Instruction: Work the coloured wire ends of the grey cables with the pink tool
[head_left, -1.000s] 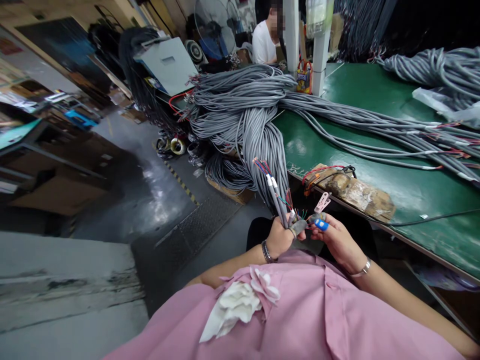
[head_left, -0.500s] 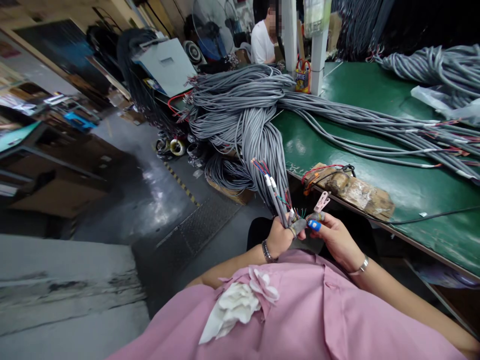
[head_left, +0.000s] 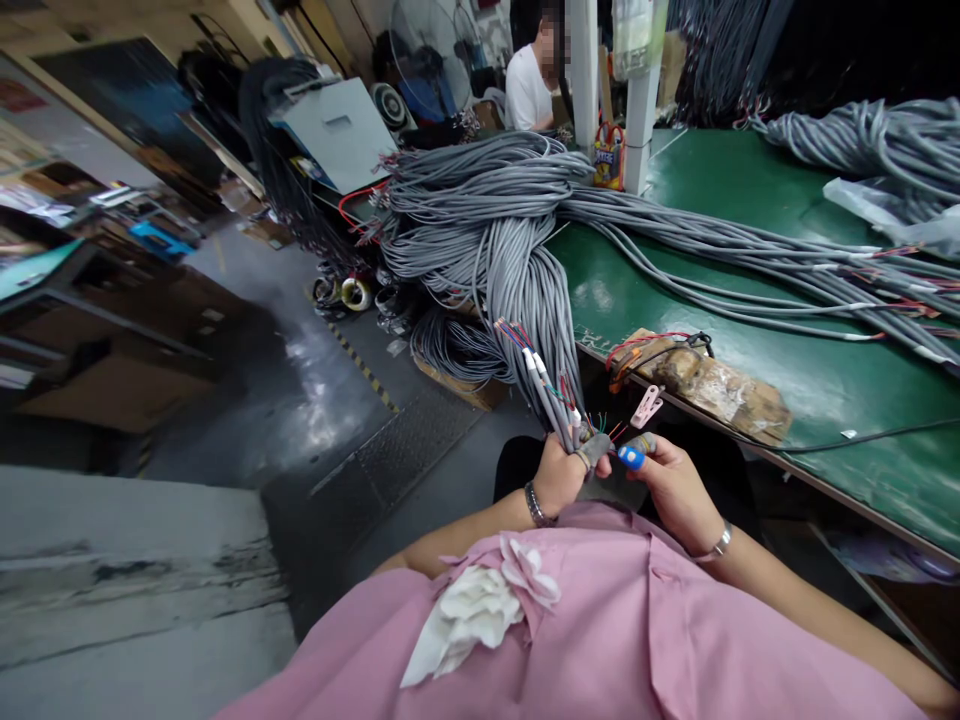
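My left hand is closed around a few grey cables whose sheaths end in white bands and thin coloured wires. More fine wires, some green and some red, fan out above its thumb, which wears a grey finger cover. Just to the right, my right hand has thumb and forefinger pressed together close to the wire ends. Blue tape wraps that thumb, and a grey cover is on the forefinger. Whatever lies in this pinch is too small to make out. Above it is a pink clothespin; its attachment is unclear.
A thick pile of grey cables hangs over the corner of the green bench. Along its front edge lies a worn wooden block with cords. A person in a white shirt is behind a post.
My right hand has drawn slightly right and down from the left hand, leaving red wire tips showing in the gap. My left hand still grips the cables, whose ends lean slightly further left.
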